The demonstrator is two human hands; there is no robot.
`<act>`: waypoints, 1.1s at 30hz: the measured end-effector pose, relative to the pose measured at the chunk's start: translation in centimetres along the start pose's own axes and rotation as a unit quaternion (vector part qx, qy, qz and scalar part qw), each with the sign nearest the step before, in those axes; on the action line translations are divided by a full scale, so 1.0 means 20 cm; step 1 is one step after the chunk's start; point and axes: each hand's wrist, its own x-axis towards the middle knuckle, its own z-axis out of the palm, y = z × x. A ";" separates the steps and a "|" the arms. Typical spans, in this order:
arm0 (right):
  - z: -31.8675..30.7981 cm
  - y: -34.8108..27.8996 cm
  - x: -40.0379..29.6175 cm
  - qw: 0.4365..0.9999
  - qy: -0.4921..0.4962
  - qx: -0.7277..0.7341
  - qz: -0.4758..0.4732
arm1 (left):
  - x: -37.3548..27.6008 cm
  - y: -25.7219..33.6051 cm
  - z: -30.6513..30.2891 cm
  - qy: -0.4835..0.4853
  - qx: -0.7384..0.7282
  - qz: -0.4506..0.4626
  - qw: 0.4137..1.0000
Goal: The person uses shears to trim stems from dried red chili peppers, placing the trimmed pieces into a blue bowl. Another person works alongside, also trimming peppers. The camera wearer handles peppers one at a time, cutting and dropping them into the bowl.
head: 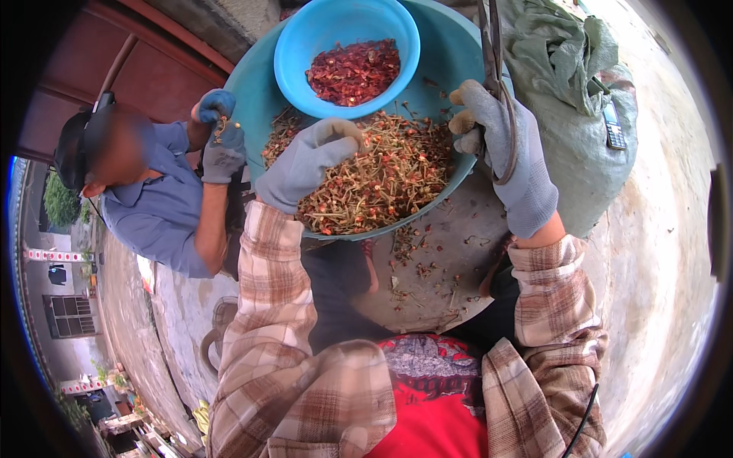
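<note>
My left hand (312, 163), in a grey work glove, is over dried chili stems (378, 183) heaped in a large teal plastic tub (252, 86). Its thumb and fingertips curl together; whether anything small is between them cannot be told. My right hand (507, 143), gloved the same way, is raised at the tub's right edge with large metal scissors (497, 80) hooked on it, blades pointing away from me and one handle loop across the back of the hand. A blue plastic bowl (286, 57) holding cut red dried chilies (355, 71) rests in the tub's far part.
At left a person in a blue shirt (166, 200) holds a stem piece in gloved hands. At right stands a full pale green woven sack (595, 160) with a keypad phone (614, 126) on it. Stem scraps (409, 246) lie below the tub's near rim.
</note>
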 end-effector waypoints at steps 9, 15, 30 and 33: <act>0.03 0.02 0.01 0.995 -0.065 0.038 0.062 | 0.03 0.05 0.12 0.002 -0.068 0.017 0.998; 0.07 0.04 -0.03 0.994 -0.092 -0.027 0.044 | 0.05 0.09 0.19 0.003 -0.084 -0.016 0.996; 0.09 0.14 0.00 0.995 -0.091 0.036 0.033 | 0.08 0.09 0.29 -0.017 -0.090 0.025 0.995; 0.07 0.15 0.02 0.997 -0.080 0.013 0.006 | 0.07 0.09 0.32 -0.020 -0.296 -0.025 0.955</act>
